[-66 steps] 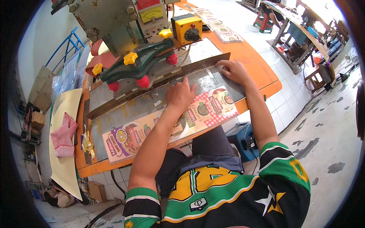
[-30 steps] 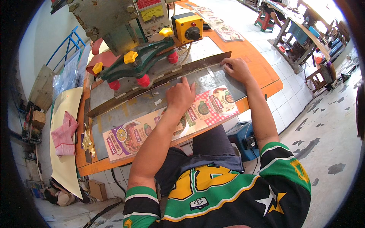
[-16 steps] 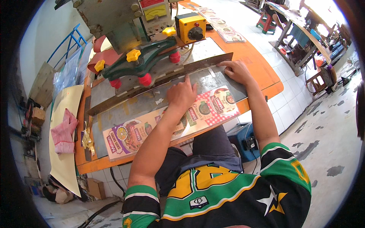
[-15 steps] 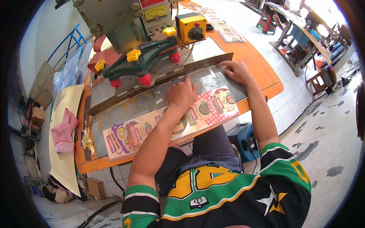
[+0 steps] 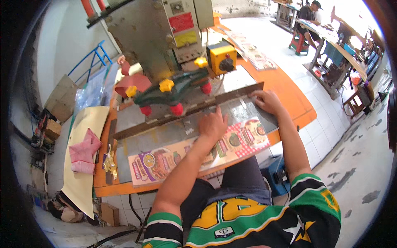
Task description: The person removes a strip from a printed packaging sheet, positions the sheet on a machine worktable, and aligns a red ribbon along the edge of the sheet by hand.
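- Along the lower edge of the frame, a person in a green, yellow and black jersey [image 5: 248, 223] sits at an orange bench [image 5: 289, 89], both bare forearms reaching up toward the centre.
- At centre, the left hand [image 5: 213, 124] lies palm-down, fingers spread and released, pressing flat on a long printed sheet [image 5: 165, 159] of colourful food pictures that runs from lower left to right of centre along the bench's near edge.
- Right of centre, the right hand [image 5: 266, 101] rests with fingers loosely curled, gripping nothing, on the grey metal plate [image 5: 165, 132], touching the far right end of the sheet just beside a long brown bar [image 5: 186, 111].
- Just above the bar, a green press head [image 5: 171, 89] with red and yellow knobs hangs from a grey machine [image 5: 149, 33]; a yellow switch box [image 5: 221, 58] sits at its right.
- At left of frame, a pink cloth [image 5: 82, 151] lies on a cream board [image 5: 80, 157], well apart from both hands.
- In the upper right, another person [image 5: 308, 12] sits at a far bench near a red stool [image 5: 298, 43].
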